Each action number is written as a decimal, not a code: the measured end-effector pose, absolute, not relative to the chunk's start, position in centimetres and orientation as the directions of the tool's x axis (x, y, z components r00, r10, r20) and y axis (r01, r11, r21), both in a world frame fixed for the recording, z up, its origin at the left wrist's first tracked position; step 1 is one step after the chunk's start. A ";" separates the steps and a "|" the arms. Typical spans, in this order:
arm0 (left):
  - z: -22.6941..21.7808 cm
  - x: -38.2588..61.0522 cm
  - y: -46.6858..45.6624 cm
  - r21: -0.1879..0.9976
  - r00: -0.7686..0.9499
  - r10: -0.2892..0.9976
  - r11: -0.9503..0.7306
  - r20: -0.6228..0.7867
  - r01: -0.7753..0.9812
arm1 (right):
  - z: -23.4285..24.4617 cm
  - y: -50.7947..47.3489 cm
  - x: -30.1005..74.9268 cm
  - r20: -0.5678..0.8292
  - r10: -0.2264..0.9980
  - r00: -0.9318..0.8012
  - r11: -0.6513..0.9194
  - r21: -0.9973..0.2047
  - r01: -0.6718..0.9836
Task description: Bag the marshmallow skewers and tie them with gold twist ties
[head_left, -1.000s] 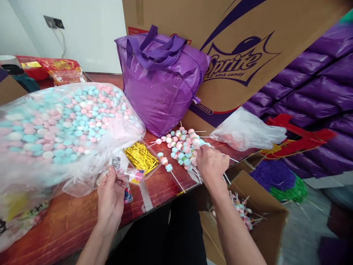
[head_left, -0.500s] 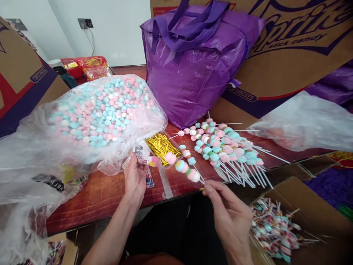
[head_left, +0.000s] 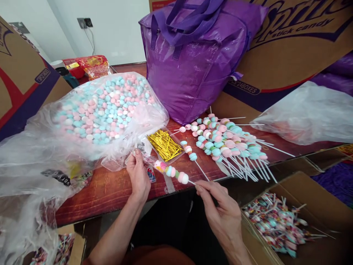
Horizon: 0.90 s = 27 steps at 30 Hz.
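My right hand (head_left: 220,209) pinches the white stick of a marshmallow skewer (head_left: 176,175) with pink, blue and white pieces. The skewer's tip sits in the mouth of a small clear wrapper bag (head_left: 145,159) that my left hand (head_left: 139,173) holds by pinched fingers. Both hands hover over the near edge of the reddish wooden table (head_left: 110,191). A pile of several finished skewers (head_left: 226,141) lies to the right, and one single skewer (head_left: 190,152) lies beside it.
A big clear bag of pink and blue marshmallows (head_left: 102,110) fills the left. Gold twist ties (head_left: 164,144) lie in a clear pack. A purple tote (head_left: 195,59) and a Sprite cardboard box (head_left: 298,40) stand behind. An open carton of wrapped skewers (head_left: 278,224) sits lower right.
My right hand left the skewer pile, took one skewer and brought it leftward; its tip now enters the wrapper bag in my left hand. The camera has tilted down and left.
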<state>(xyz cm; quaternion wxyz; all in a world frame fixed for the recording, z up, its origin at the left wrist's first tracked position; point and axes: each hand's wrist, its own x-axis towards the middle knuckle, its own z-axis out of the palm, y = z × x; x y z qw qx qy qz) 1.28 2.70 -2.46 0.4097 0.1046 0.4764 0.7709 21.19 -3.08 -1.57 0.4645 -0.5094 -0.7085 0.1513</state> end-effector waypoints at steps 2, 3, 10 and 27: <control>-2.7 1.6 2.4 0.852 -0.676 0.712 -0.224 -0.188 -0.473 | -1.8 -3.1 20.3 0.473 0.881 -0.014 0.399 -0.727 0.559; -2.9 1.8 2.3 0.861 -0.690 0.703 -0.232 -0.173 -0.452 | -2.0 -3.1 19.9 0.458 0.889 -0.007 0.386 -0.741 0.550; -3.2 2.7 1.6 0.853 -0.590 0.786 -0.169 -0.185 -0.493 | -2.9 -3.0 17.6 0.432 0.902 0.011 0.359 -0.764 0.537; -2.4 3.1 -0.8 0.756 -0.226 0.922 0.099 -0.314 -0.647 | -2.4 -3.7 14.8 0.127 0.990 -0.068 0.143 -0.924 0.356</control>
